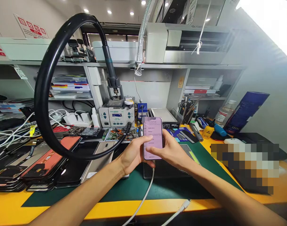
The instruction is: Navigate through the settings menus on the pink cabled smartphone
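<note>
A smartphone point(155, 127) with a lit pinkish screen and lines of text is held upright above the green mat point(124, 191). My left hand point(131, 153) is closed around its left side, the thumb lying over the screen. On the right side my right hand point(172, 149) grips it too, its thumb reaching across the lower screen. Most of the fingers are hidden behind the phone. A white charging cable point(146, 191) runs down from its bottom edge. Behind and below the phone lies a dark perforated pad point(181, 172).
At left sit stacks of phone parts point(63, 147). A thick black hose point(45, 125) loops up from a soldering station point(117, 116). A second cable end point(186, 204) hangs at the table's front edge. Bottles point(224, 111) and tools stand right; shelves point(124, 65) span the back.
</note>
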`<state>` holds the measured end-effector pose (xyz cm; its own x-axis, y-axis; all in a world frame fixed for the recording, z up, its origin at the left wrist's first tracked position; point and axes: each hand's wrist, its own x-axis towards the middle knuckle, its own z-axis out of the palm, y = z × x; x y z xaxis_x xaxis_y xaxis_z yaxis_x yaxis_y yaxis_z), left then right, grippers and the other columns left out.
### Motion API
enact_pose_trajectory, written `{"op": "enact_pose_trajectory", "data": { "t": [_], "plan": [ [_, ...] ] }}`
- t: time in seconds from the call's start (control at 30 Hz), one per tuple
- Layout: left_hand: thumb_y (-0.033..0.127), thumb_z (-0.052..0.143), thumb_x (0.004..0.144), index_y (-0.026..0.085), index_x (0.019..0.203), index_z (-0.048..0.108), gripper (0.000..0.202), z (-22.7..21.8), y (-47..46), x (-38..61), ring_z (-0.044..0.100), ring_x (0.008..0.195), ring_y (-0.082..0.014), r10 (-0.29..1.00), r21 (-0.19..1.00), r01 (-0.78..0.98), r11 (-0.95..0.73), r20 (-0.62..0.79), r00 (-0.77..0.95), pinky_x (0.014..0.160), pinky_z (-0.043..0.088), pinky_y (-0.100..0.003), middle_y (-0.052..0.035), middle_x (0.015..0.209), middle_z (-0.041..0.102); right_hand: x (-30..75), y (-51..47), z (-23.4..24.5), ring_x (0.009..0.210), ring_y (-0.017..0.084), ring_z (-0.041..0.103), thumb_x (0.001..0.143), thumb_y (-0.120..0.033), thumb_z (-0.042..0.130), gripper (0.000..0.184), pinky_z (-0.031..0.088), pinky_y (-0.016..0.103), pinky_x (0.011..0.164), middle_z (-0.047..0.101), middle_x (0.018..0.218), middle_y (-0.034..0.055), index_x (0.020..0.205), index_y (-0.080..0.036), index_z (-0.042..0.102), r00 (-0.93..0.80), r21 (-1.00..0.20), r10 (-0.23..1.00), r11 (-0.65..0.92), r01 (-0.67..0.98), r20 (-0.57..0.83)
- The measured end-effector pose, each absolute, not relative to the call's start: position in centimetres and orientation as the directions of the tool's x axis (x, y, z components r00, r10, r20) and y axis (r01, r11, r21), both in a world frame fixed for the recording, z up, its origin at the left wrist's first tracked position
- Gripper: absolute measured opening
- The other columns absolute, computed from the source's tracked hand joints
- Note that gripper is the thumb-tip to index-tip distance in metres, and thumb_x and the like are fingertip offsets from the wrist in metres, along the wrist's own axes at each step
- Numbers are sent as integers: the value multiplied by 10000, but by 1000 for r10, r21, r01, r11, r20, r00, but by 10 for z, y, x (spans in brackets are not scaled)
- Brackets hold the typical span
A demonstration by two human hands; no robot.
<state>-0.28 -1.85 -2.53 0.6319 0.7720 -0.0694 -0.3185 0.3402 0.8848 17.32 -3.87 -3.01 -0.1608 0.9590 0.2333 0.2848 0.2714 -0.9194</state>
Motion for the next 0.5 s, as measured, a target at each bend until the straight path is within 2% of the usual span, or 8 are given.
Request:
{"op": "enact_pose_trajectory", "data": {
  "t": [0.13,0.23,0.37,0.5],
  "plan": [
    [318,679,938,119,1315,678,427,-27,-20,-2,644,748,-186,805,924,-264,277,-73,589,506,613,-318,-163,1137,712,171,-42,-28,1068,259,691,769,-403,843,586,587,446,912,678,1193,68,1239,-243,532,-122,-886,967,256,387,226],
    [327,703,933,130,1318,680,433,-26,-21,-2,628,714,-156,814,934,-243,264,-81,575,508,611,-296,-149,1125,712,172,-45,-24,1096,261,673,753,-422,853,620,555,460,972,669,1205,66,1243,-239,520,-163,-879,966,252,406,201],
    [329,707,929,141,1332,668,446,-28,-20,-3,661,779,-182,812,938,-229,261,-85,578,495,602,-272,-161,1162,705,176,-46,-19,1172,247,626,833,-343,734,504,502,447,1035,654,1264,62,1274,-238,515,-248,-918,948,268,291,198],
    [304,703,910,142,1303,672,426,-29,-19,-2,685,808,-224,809,935,-246,255,-67,584,485,607,-294,-147,1070,710,178,-42,-17,1144,256,617,823,-268,625,421,494,444,1002,668,1270,60,1239,-229,571,-246,-950,947,255,180,208]
  ]
}}
